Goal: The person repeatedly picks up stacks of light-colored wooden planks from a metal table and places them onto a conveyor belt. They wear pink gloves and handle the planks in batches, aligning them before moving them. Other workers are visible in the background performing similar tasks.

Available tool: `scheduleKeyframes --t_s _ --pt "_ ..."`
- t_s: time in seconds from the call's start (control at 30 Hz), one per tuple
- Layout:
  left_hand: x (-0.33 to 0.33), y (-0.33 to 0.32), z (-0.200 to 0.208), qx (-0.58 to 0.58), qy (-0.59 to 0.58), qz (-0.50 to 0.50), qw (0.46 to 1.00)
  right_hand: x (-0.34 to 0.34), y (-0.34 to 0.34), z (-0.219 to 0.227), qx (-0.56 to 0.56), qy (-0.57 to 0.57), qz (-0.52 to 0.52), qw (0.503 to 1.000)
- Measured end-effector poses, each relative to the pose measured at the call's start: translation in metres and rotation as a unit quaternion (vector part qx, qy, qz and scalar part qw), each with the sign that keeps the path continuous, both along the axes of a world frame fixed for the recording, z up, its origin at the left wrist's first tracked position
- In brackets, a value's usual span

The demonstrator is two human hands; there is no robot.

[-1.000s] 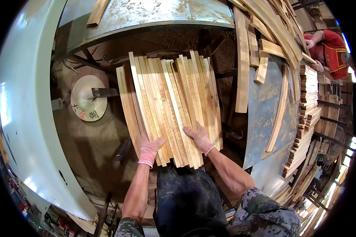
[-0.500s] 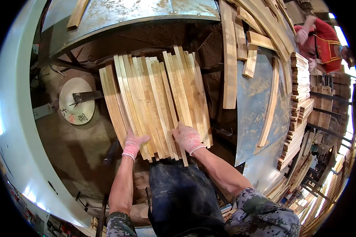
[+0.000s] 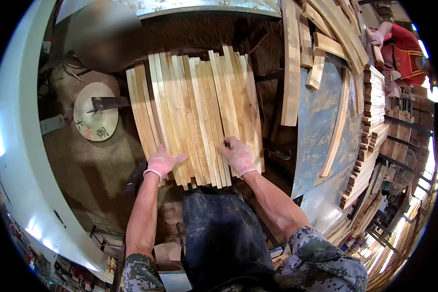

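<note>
Head: slats (image 3: 194, 112) under right hand (image 3: 240, 156)

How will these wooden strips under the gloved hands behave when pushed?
The wooden strips are probably stiff, being solid wood. They may slide separately: no binding shows and their ends are staggered. Rolling seems unlikely, given squared edges.

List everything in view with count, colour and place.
Wooden strips: many, pale tan, side by side, centre
Straw hat: one, cream, left of the strips
Metal table: one, bluish grey, right
Loose boards: several, light brown, on that table
Stacked boards: many, tan, along the table's right edge
Panel: one, greenish white, far left
Metal surface: one, grey, top edge
Person: one, red top, upper right
Left hand: one, gloved pink and white, on the strips' left
Right hand: one, gloved likewise, on their right
</note>
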State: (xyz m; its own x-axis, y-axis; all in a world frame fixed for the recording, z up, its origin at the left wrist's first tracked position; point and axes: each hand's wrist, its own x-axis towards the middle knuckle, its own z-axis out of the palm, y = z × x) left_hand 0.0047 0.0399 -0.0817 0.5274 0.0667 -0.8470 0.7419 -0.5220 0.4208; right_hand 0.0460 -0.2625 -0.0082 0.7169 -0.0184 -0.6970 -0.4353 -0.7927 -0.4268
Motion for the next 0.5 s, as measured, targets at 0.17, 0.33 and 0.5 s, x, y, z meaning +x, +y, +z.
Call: scheduleKeyframes --t_s 0.17,0.33,0.5 --pt "0.043 -0.034 0.081 0.121 0.071 -0.04 0.989 -0.038 -0.018 0.049 -0.016 0.047 -0.012 0.999" --pt "-0.009 -0.048 0.043 0.16 -0.132 0.035 0.978 -0.109 -0.057 0.097 0.101 0.138 0.004 0.985" --pt "-0.014 -0.057 0.029 -0.016 0.058 0.194 0.979 -0.182 -0.097 0.125 0.122 0.156 -0.034 0.98"
